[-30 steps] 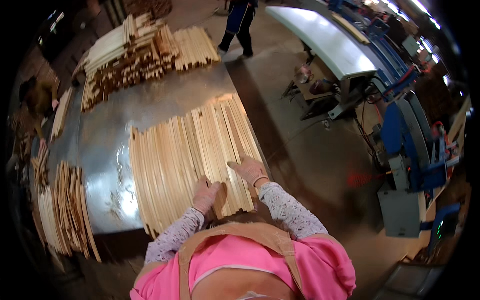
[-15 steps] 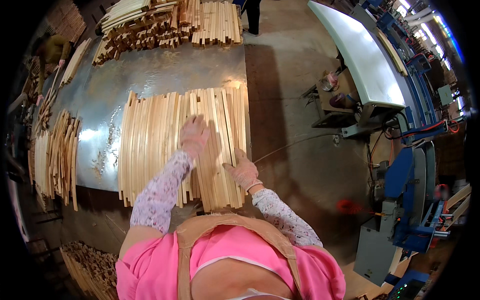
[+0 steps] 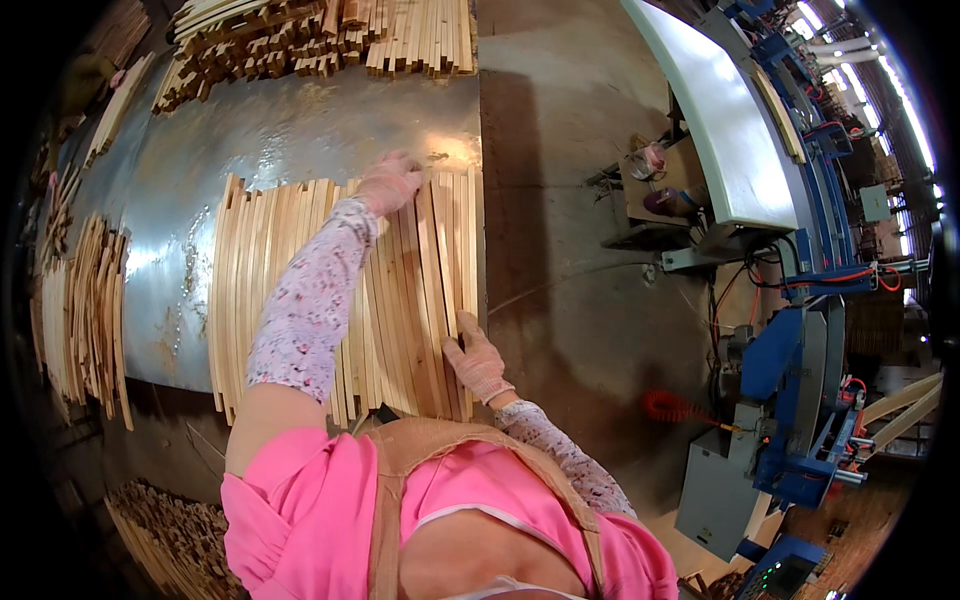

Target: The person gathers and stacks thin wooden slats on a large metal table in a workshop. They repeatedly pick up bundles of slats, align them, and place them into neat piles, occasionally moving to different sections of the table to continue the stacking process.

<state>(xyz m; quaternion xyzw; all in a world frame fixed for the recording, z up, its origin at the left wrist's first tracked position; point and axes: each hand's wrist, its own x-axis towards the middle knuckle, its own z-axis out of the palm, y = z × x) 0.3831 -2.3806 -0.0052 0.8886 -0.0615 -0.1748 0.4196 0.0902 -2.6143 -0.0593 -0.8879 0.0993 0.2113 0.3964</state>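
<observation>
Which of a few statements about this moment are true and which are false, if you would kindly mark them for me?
1. The left hand is at the far ends of the row of wooden strips. True.
2. The right hand is at the row's right edge. True.
3. Both hands are equally far forward. False: the left hand is farther forward.
4. The pale-topped table stands to the right of the metal table. True.
5. The row is the only wood on the metal table. False: another pile of wood lies at its far end.
</observation>
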